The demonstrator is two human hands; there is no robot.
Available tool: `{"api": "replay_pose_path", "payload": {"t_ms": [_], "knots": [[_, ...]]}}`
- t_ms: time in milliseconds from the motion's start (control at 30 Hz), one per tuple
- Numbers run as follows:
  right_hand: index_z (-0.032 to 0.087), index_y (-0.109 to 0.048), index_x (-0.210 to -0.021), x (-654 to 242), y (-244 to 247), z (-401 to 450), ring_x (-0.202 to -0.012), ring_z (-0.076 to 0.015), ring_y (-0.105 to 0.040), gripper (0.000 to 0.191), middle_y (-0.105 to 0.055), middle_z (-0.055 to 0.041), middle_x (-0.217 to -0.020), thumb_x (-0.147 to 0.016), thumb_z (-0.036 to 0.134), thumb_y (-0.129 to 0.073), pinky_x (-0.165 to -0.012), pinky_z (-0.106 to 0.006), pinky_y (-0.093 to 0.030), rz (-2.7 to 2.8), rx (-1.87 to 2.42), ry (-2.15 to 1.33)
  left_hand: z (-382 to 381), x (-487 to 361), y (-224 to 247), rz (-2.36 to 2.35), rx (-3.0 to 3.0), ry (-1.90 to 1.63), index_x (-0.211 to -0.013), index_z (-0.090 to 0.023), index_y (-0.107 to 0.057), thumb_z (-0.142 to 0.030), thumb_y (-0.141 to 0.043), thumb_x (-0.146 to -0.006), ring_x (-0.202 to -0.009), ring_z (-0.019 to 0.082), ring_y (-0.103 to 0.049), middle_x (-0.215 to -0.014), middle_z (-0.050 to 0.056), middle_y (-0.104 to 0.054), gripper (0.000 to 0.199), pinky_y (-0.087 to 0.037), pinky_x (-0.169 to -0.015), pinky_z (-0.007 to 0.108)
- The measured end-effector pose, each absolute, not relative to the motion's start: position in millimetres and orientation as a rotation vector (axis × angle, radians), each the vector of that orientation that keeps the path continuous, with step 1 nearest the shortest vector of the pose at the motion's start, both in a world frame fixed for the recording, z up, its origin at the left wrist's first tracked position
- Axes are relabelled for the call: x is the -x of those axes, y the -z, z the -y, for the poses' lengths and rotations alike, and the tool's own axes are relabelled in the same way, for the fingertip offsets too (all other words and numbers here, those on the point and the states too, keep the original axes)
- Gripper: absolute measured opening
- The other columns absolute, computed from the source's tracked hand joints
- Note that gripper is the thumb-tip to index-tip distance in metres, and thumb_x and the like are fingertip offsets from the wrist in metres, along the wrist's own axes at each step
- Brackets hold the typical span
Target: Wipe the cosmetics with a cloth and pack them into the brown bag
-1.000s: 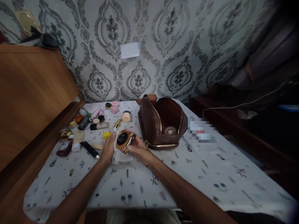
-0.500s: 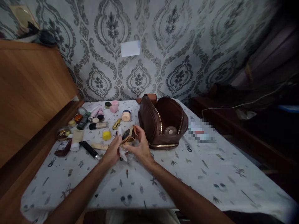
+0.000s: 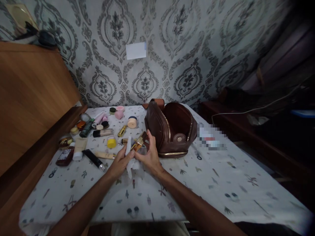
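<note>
Fingers closed, my left hand [image 3: 120,164] grips a crumpled white tissue [image 3: 129,147] that presses against a gold and amber perfume bottle [image 3: 138,143]. My right hand [image 3: 152,158] holds that bottle with thumb and fingers, its dark cap tilted up to the right. Part of the bottle is hidden by the tissue and fingers. Just right of the hands stands a brown leather bag [image 3: 161,131], unzipped and gaping. Close to my left hand lie a beige tube [image 3: 104,155], a black tube [image 3: 93,159] and a yellow-lidded jar [image 3: 111,142].
Several cosmetics crowd the table's left side, among them a dark red bottle [image 3: 66,155], a foundation bottle [image 3: 102,132], a small gold bottle [image 3: 122,130] and a cream jar [image 3: 132,122]. A wooden cabinet [image 3: 36,95] borders the left. A blurred-out item [image 3: 211,139] lies right of the bag.
The perfume bottle has been turned in my hands, so its side and dark cap show instead of its flat end. The tissue now stands up between my left fingers and the bottle.
</note>
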State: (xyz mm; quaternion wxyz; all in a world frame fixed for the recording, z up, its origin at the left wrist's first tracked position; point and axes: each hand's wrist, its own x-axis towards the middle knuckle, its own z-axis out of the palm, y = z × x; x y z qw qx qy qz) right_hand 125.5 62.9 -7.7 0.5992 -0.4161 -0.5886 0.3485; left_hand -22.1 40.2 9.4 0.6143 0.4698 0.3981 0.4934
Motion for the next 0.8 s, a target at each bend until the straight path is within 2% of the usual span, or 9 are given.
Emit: {"api": "replay_pose_path", "payload": {"t_ms": [100,200,300,400,567,700,800], "knots": [[0.025,-0.029,-0.150,-124,4,-62,-0.138,-0.0296,-0.040,0.103,-0.038,-0.0137,-0.145,-0.064,0.037,-0.086,-0.114,-0.046,-0.040,1.315,0.908,-0.919,-40,22,-9,-0.920,-1.083,-1.126,-0.128,-0.026,-0.067,-0.048,-0.073,-0.081,-0.089,0.018,-0.067,-0.112,0.004,-0.074,0.052,-0.051,-0.081,0.026],[0.026,-0.023,-0.148,-123,-1,-62,-0.131,-0.0281,-0.048,0.106,-0.043,-0.0148,-0.144,-0.063,0.036,-0.086,-0.112,-0.045,-0.042,1.282,0.817,-1.098,-39,20,-10,-0.933,-1.054,-1.123,-0.124,-0.025,-0.068,-0.049,-0.075,-0.079,-0.074,0.014,-0.064,-0.100,0.003,-0.075,0.052,-0.050,-0.067,0.022],[0.026,-0.019,-0.149,-125,-5,-62,-0.131,-0.0274,-0.050,0.109,-0.047,-0.0154,-0.141,-0.063,0.033,-0.087,-0.113,-0.046,-0.039,1.310,0.730,-1.181,-40,18,-12,-0.960,-0.993,-1.143,-0.118,-0.022,-0.070,-0.055,-0.079,-0.073,-0.056,0.011,-0.056,-0.079,0.000,-0.072,0.057,-0.045,-0.052,0.021],[0.026,-0.018,-0.150,-128,-8,-61,-0.136,-0.0271,-0.046,0.109,-0.047,-0.0147,-0.144,-0.066,0.035,-0.087,-0.115,-0.046,-0.036,1.327,0.646,-1.229,-43,19,-16,-1.006,-0.904,-1.189,-0.112,-0.019,-0.069,-0.064,-0.079,-0.066,-0.044,0.009,-0.047,-0.061,-0.005,-0.063,0.065,-0.039,-0.043,0.021],[0.029,-0.030,-0.148,-128,-5,-62,-0.138,-0.0252,-0.044,0.084,-0.046,-0.0109,-0.147,-0.079,0.042,-0.077,-0.109,-0.042,-0.043,1.266,0.620,-1.231,-48,26,-24,-1.052,-0.824,-1.245,-0.108,-0.016,-0.068,-0.067,-0.079,-0.064,-0.043,0.008,-0.049,-0.062,-0.004,-0.064,0.068,-0.041,-0.042,0.021],[0.025,-0.049,-0.138,-126,1,-64,-0.126,-0.0252,-0.054,0.063,-0.056,-0.0094,-0.137,-0.082,0.044,-0.073,-0.105,-0.041,-0.047,1.239,0.738,-1.142,-49,28,-23,-1.076,-0.826,-1.264,-0.105,-0.017,-0.069,-0.065,-0.077,-0.068,-0.045,0.010,-0.053,-0.061,-0.004,-0.064,0.062,-0.042,-0.043,0.021],[0.026,-0.061,-0.125,-126,4,-64,-0.115,-0.0243,-0.059,0.046,-0.062,-0.0067,-0.128,-0.082,0.040,-0.073,-0.099,-0.040,-0.051,1.294,0.810,-1.028,-47,31,-21,-1.083,-0.859,-1.282,-0.103,-0.017,-0.071,-0.069,-0.071,-0.072,-0.057,0.015,-0.063,-0.063,0.000,-0.068,0.060,-0.047,-0.050,0.024]]}}
